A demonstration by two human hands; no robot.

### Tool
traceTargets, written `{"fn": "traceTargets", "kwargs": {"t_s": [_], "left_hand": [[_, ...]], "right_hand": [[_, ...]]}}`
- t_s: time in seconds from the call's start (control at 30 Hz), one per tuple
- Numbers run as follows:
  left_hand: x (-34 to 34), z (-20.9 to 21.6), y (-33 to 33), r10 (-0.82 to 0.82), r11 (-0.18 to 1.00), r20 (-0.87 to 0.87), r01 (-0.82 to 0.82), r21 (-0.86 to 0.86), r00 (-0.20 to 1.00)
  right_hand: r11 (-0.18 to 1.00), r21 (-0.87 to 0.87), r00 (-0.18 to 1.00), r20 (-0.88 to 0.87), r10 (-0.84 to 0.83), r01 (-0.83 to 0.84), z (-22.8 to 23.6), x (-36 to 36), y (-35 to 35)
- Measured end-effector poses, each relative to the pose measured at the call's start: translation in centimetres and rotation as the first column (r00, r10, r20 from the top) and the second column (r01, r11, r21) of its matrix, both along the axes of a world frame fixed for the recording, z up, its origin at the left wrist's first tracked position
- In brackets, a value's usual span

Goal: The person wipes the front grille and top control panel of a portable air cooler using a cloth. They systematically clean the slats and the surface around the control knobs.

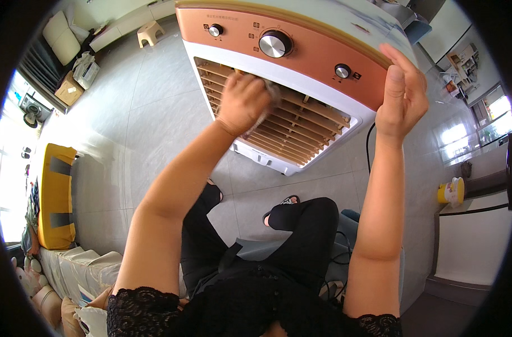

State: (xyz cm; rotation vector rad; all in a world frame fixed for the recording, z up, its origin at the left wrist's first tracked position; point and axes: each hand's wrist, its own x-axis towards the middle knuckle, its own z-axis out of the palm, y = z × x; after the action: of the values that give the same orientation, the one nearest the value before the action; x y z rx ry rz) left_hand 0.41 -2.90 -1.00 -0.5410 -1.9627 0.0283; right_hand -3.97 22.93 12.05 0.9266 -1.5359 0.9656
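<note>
In front of me stands an air cooler (329, 59) with a copper-coloured control panel, three knobs and a white body. Its beige slatted grille (301, 123) lies below the panel. Against the upper left slats, my left hand (243, 104) is closed on a greyish cloth (271, 95); both are smeared by motion, and most of the cloth is hidden. My right hand (403, 98) holds the cooler's right upper corner, its thumb raised and its fingers bent over the edge.
Grey tiles (155, 112) cover the floor. A black cord (369, 146) hangs by the cooler's right side. To the left stands a yellow case-like object (56, 196); farther back are a beige stool (150, 33) and a cardboard box (69, 89). A yellow bucket (451, 191) is at right.
</note>
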Motion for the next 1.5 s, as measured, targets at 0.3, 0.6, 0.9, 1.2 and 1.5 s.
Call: {"fn": "traceTargets", "kwargs": {"t_s": [0.3, 0.6, 0.9, 1.2, 1.5], "left_hand": [[1.7, 0.7, 7.9, -0.358, 0.930, -0.010, 0.358, 0.083, 0.934], [1.1, 0.8, 14.7, -0.157, 0.972, 0.091, 0.138, 0.188, 0.983], [0.9, -0.5, 8.1, -0.233, 0.970, -0.018, 0.234, 0.060, 0.972], [2.7, -1.2, -0.8, 0.083, 0.903, 0.107, -0.120, 0.412, 0.991], [2.5, -1.2, 8.8, 0.112, 0.907, 0.323, -0.230, 0.354, 0.940]], "right_hand": [[1.000, 0.008, 0.999, -0.039, -0.012, 0.012, 0.0, -0.1, 0.2], [0.999, -0.031, 0.999, 0.022, -0.034, 0.034, 0.0, 0.1, -0.6], [0.998, 0.061, 0.999, 0.028, -0.030, 0.028, 0.3, 0.7, 0.0], [0.999, -0.016, 0.998, 0.048, -0.043, 0.044, -0.1, 0.8, -0.6], [0.999, -0.022, 0.994, 0.107, -0.026, 0.029, 0.0, 1.2, -0.9]]}}
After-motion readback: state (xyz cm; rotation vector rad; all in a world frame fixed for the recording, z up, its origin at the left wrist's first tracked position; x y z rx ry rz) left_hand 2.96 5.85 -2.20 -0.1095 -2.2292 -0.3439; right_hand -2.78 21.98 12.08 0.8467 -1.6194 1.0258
